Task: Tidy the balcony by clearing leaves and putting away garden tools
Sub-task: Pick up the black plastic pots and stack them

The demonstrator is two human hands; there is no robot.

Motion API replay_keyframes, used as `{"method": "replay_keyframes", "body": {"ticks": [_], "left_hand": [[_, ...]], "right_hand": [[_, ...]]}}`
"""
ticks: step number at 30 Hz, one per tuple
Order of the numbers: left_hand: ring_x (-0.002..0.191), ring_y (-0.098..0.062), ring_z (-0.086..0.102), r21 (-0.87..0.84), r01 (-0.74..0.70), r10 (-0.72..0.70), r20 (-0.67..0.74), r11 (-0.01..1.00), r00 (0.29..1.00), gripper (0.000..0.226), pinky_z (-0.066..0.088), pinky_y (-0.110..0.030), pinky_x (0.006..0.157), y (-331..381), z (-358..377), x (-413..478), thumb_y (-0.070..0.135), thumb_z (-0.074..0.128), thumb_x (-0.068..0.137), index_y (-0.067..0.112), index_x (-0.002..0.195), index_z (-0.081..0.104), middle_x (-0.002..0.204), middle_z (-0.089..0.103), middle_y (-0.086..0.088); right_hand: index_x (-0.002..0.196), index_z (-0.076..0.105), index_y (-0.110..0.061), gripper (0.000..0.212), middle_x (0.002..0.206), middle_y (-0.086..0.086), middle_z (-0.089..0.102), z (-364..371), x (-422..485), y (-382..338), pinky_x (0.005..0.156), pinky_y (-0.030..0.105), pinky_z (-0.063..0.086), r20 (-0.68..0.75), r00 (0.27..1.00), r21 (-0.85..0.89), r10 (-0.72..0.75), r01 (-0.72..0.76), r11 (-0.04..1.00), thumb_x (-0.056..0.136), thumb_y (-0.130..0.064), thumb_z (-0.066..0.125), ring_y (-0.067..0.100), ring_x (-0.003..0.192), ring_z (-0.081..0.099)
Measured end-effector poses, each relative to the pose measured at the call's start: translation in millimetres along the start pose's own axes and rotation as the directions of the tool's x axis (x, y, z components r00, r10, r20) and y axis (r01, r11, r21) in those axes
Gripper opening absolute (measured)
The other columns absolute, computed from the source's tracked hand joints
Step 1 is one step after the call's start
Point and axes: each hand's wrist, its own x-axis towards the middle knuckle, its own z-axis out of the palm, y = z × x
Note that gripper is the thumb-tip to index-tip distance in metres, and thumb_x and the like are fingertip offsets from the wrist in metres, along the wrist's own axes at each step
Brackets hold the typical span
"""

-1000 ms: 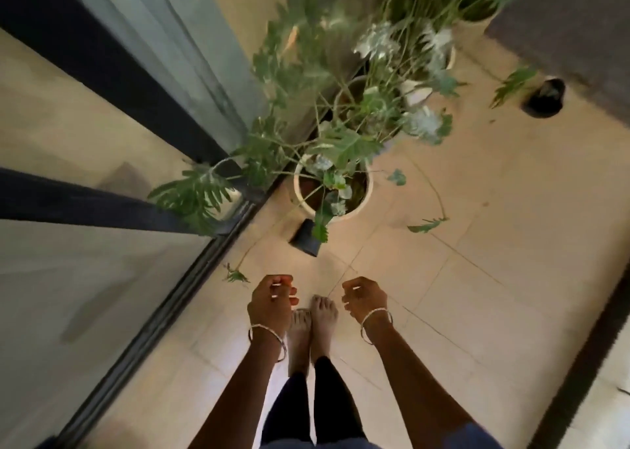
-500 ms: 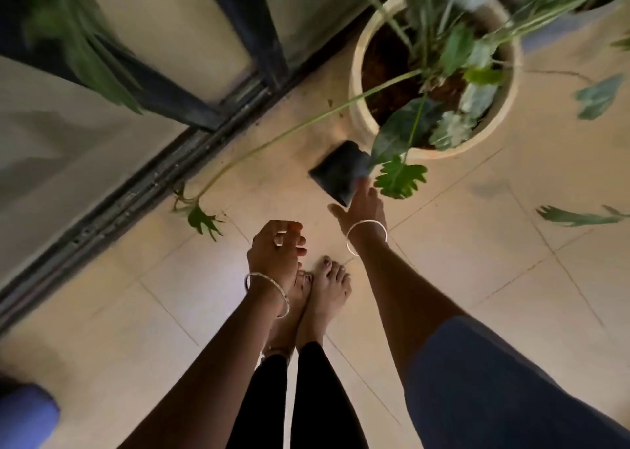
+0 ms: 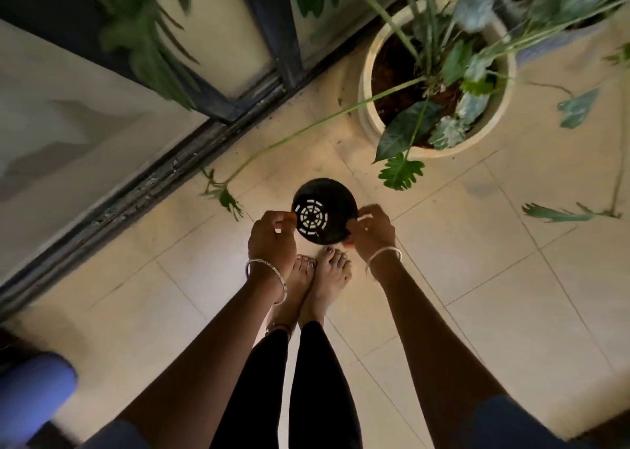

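"Black pot (image 3: 324, 211) off the floor (image 3: 494, 251) now?"
"Yes, raised over your feet (image 3: 325, 278). Your right hand (image 3: 371, 234) grips its rim; your left hand (image 3: 271, 240) is curled beside it, grasp unclear. Planter (image 3: 477, 139) ahead, open tiles right."

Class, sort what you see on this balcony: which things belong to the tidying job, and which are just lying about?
Job in hand:
- black pot, gripped by the right hand
- orange scrap, pinched by the left hand

Just there:
- cream planter
- door track
- blue object
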Motion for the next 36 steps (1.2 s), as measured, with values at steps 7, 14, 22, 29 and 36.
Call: {"method": "replay_keyframes", "body": {"ticks": [7,14,22,29,36], "left_hand": [[0.106,-0.032,0.062,-0.157,0.455,-0.358,0.418,0.877,0.835,0.063,0.054,-0.05,0.086,70,-67,-100,0.068,0.036,0.093,0.02,0.131,0.05,0.126,0.055,-0.01],[0.105,-0.041,0.066,-0.297,0.599,-0.179,0.775,0.744,0.606,0.07,0.054,-0.054,0.084,152,-129,-244,0.071,0.05,0.083,0.017,0.128,0.056,0.125,0.062,-0.021],[0.113,-0.034,0.062,-0.246,0.385,0.064,0.901,0.889,0.428,0.079,0.051,-0.053,0.092,256,-162,-376,0.077,0.047,0.08,0.017,0.129,0.063,0.125,0.065,-0.016],[0.117,-0.019,0.055,-0.379,-0.442,0.562,0.709,0.813,0.426,0.068,0.049,-0.035,0.087,331,-169,-464,0.035,0.068,0.07,0.035,0.135,0.047,0.139,0.053,-0.003],[0.136,0.008,0.029,-0.37,-0.896,0.622,0.769,0.243,-0.149,0.109,0.032,-0.022,0.111,365,-126,-531,0.053,0.086,0.056,0.053,0.143,0.021,0.149,0.03,0.023]], "right_hand": [[0.1,0.056,-0.01,0.021,0.088,0.026,0.069,-97,-158,-35,0.068,0.051,0.059,0.027,0.996,0.41,0.083,-0.087,0.908,0.08,-0.007,0.062,0.044,0.076,0.068],[0.097,0.05,-0.004,0.012,0.068,0.025,0.062,-199,-334,-105,0.05,0.033,0.053,-0.127,0.986,0.522,-0.104,0.156,0.839,0.091,0.006,0.049,0.03,0.055,0.06],[0.103,0.049,0.003,0.011,0.07,0.029,0.06,-295,-490,-156,0.048,0.032,0.051,-0.39,0.896,0.573,-0.214,0.418,0.705,0.092,0.005,0.048,0.033,0.057,0.057],[0.106,0.05,0.006,0.016,0.059,0.021,0.059,-370,-575,-162,0.048,0.033,0.051,-0.591,0.796,0.584,-0.129,0.533,0.612,0.09,0.003,0.05,0.029,0.048,0.057],[0.106,0.053,0.008,0.017,0.067,0.02,0.06,-432,-618,-145,0.053,0.036,0.053,-0.659,0.747,0.602,-0.088,0.593,0.534,0.092,0.0,0.052,0.029,0.052,0.058]]}}
